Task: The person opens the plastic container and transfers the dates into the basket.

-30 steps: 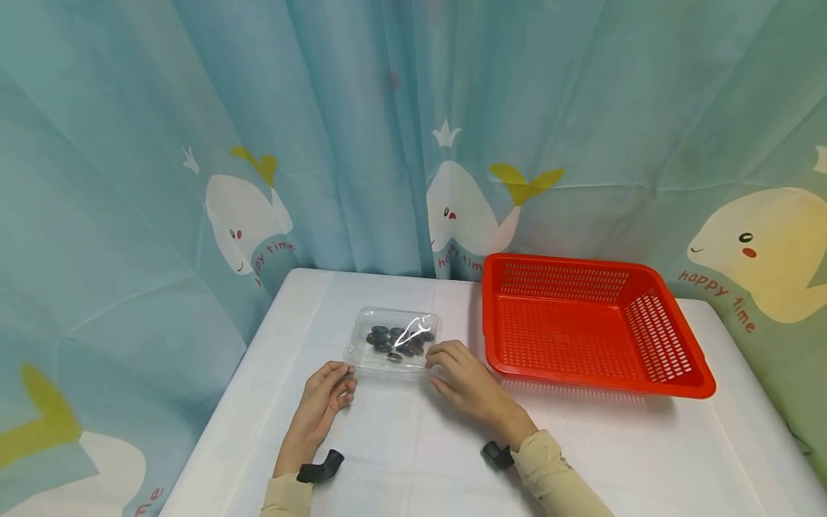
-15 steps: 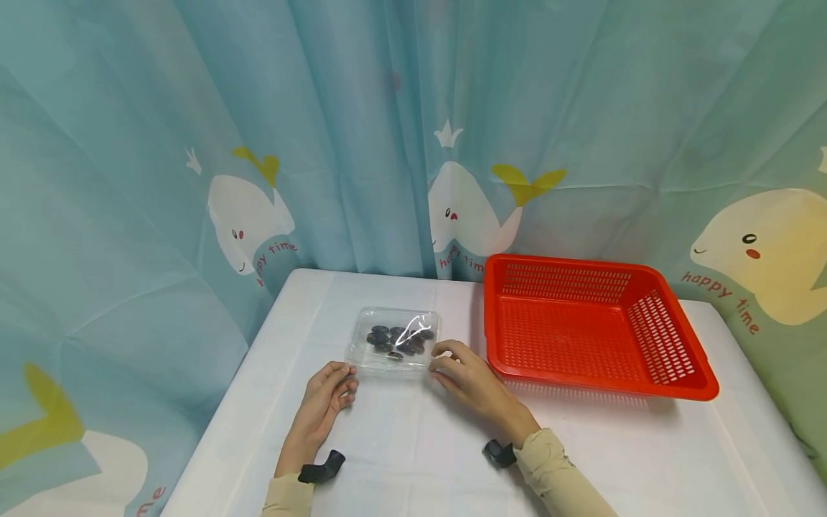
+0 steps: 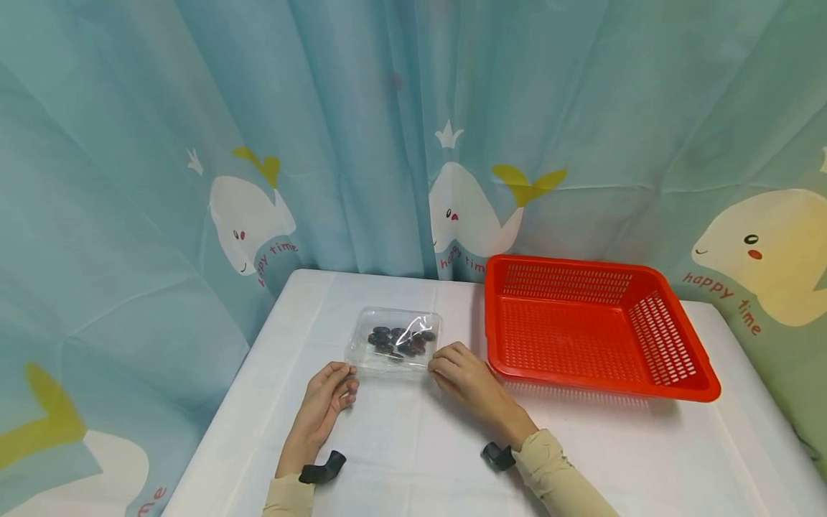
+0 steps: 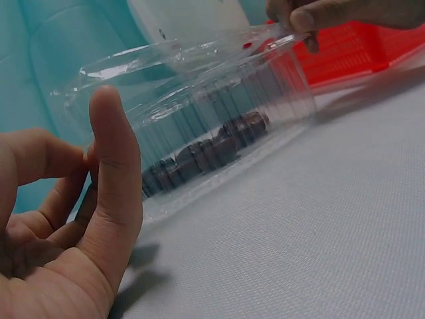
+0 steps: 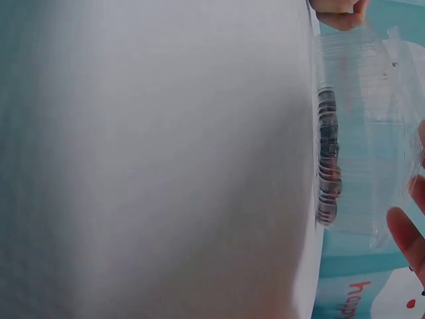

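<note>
Fingertips of my right hand pinched the near right corner of the clear plastic box of dark round pieces; my left hand curled loosely against its near left corner, apparently steadying it. It sat on the white table, just beside the red basket; I judged that nearness deliberate.

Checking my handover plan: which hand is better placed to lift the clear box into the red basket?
Probably the right hand: its fingers already touch the clear box on the side nearer the red basket. The left hand is at the far corner.
</note>
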`<state>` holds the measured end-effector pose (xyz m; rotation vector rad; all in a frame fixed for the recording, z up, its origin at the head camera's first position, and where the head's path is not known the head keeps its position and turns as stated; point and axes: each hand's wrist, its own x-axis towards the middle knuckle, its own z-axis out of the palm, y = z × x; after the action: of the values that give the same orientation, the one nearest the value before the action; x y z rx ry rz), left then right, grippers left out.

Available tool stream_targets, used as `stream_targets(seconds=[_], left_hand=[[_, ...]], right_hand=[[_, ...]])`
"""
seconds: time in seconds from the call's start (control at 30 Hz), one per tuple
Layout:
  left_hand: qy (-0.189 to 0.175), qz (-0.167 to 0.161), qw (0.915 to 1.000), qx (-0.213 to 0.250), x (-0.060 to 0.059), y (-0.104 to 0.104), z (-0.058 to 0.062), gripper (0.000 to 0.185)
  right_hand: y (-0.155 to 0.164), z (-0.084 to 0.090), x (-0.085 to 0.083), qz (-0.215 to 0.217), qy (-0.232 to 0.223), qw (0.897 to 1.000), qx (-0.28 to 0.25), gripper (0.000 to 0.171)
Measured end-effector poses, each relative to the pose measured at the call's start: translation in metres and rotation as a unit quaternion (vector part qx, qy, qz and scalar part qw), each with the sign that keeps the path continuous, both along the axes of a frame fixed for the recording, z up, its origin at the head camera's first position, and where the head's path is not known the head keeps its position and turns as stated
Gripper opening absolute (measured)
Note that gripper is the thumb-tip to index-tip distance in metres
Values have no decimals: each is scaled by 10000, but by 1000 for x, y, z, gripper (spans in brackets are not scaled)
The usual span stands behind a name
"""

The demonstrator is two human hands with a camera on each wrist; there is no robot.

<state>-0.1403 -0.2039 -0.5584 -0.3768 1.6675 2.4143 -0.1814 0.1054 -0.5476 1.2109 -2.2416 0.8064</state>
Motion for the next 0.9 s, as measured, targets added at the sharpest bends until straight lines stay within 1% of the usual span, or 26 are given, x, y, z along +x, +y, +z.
stream_targets(seconds=[0.17,0.27,0.5,0.6,0.77,0.9], left_hand=[[91,-28,9999,-78,1,-1,0,10],[197,-57,9996,-187,0,-1,0,9],[197,36,9997,-154,-1,-2,0,8],[182,40,9997,-182,0,-2,-1,8],[180,60,9997,-170,0,-1,-2,9],[148,31,9998,-125,0,0,-2,9]], right_hand=[[-4,1,0,-337,318,9982,370,22],[-5,3,0,-431,417,9972,452,21],[-8,5,-2,-410,479,9975,323,6],[-8,6,-3,-354,499,9977,299,7],[-8,6,-3,-294,457,9982,270,14],[-8,9,-3,-341,431,9984,123,8]])
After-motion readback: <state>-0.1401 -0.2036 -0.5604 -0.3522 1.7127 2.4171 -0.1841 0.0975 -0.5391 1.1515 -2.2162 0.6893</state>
